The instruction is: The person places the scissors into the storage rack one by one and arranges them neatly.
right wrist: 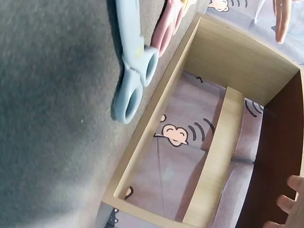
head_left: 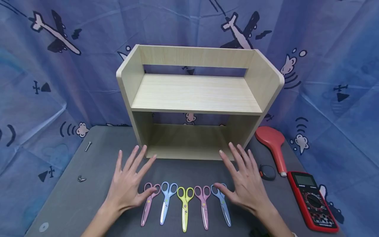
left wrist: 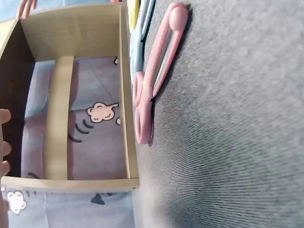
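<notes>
My left hand (head_left: 126, 184) is spread with fingers straight, its thumb over the handles of the leftmost pink scissors (head_left: 147, 210). My right hand (head_left: 247, 181) is spread the same way, thumb overlapping the handles of the rightmost blue scissors (head_left: 225, 210). Between the hands lie another pair of blue scissors (head_left: 166, 197), yellow scissors (head_left: 185, 210) and a second pair of pink scissors (head_left: 204, 207), all with handles toward the shelf. Neither hand holds anything. Behind them stands a two-tier light wooden shelf (head_left: 196, 93), its boards bare. In the left wrist view, the pink scissors (left wrist: 147, 90) lie beside the shelf's base.
At the right are a red paddle-shaped tool (head_left: 273, 144), a small dark round-ended object (head_left: 267, 172) and a red multimeter (head_left: 314, 200). On the left lie a bolt (head_left: 88, 146), a small metal piece (head_left: 81, 179) and a pale disc (head_left: 43, 227). A blue patterned cloth (head_left: 97, 85) hangs behind.
</notes>
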`<action>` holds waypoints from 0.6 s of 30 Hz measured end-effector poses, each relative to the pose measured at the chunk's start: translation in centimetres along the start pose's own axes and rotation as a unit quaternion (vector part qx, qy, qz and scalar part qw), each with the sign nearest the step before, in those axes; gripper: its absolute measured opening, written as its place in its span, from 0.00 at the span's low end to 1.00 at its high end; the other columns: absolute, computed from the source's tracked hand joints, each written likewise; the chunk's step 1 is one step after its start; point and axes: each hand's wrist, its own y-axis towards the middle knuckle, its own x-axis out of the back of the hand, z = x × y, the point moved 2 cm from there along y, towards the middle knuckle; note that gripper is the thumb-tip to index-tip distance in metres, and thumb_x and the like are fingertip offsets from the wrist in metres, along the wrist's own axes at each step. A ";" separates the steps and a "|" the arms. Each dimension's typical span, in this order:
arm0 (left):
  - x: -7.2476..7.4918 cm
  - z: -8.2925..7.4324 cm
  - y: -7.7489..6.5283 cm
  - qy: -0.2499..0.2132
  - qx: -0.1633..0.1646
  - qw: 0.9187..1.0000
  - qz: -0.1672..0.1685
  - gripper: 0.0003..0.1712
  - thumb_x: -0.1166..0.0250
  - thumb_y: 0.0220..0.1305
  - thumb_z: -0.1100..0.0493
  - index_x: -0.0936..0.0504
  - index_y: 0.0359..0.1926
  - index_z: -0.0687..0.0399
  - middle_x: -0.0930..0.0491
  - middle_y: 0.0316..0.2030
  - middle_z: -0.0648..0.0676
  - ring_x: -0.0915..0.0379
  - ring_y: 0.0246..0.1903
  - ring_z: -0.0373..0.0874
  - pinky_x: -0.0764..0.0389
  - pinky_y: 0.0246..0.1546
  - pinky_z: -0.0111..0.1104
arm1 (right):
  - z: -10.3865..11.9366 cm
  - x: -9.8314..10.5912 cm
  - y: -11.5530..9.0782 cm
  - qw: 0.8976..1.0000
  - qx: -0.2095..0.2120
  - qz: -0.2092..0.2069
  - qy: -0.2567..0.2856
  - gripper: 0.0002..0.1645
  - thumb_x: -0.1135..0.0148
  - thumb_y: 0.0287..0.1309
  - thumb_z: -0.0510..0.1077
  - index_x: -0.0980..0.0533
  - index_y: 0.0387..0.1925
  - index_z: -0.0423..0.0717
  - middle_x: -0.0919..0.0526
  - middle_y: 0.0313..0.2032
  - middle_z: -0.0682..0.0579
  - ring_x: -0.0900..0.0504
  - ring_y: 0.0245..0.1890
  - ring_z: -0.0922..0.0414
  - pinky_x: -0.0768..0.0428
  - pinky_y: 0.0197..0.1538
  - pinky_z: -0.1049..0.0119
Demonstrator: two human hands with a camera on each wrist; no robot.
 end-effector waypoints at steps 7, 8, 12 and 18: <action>0.0 0.9 1.0 -0.055 0.014 0.996 -0.063 0.49 0.62 0.77 0.20 0.20 0.73 0.48 0.19 0.70 0.60 0.25 0.70 0.59 0.27 0.73 0.64 | 0.0 -0.8 -0.1 0.995 -0.013 0.053 0.084 0.59 0.30 0.59 0.74 0.39 0.85 0.59 0.36 0.82 0.43 0.30 0.76 0.37 0.22 0.69 0.27; -0.1 1.0 1.2 -0.062 0.017 0.995 -0.070 0.48 0.60 0.77 0.21 0.19 0.71 0.50 0.17 0.67 0.60 0.22 0.67 0.59 0.23 0.70 0.63 | 0.1 -1.0 -0.2 0.993 -0.016 0.063 0.096 0.60 0.26 0.56 0.71 0.38 0.84 0.59 0.34 0.81 0.43 0.29 0.75 0.39 0.21 0.69 0.27; -0.3 1.9 2.0 -0.107 0.052 0.989 -0.087 0.31 0.40 0.75 0.38 0.16 0.65 0.55 0.14 0.59 0.59 0.16 0.57 0.56 0.14 0.57 0.56 | 0.2 -1.7 -0.4 0.984 -0.030 0.106 0.141 0.57 0.20 0.56 0.63 0.35 0.82 0.59 0.28 0.77 0.47 0.24 0.71 0.45 0.16 0.66 0.33; -0.5 3.7 3.6 -0.212 0.125 0.959 -0.137 0.26 0.26 0.63 0.64 0.17 0.62 0.63 0.14 0.54 0.61 0.16 0.55 0.56 0.12 0.56 0.42 | -0.7 -3.1 -0.8 0.950 -0.067 0.197 0.232 0.47 0.19 0.61 0.56 0.30 0.78 0.62 0.21 0.72 0.53 0.21 0.68 0.49 0.14 0.65 0.35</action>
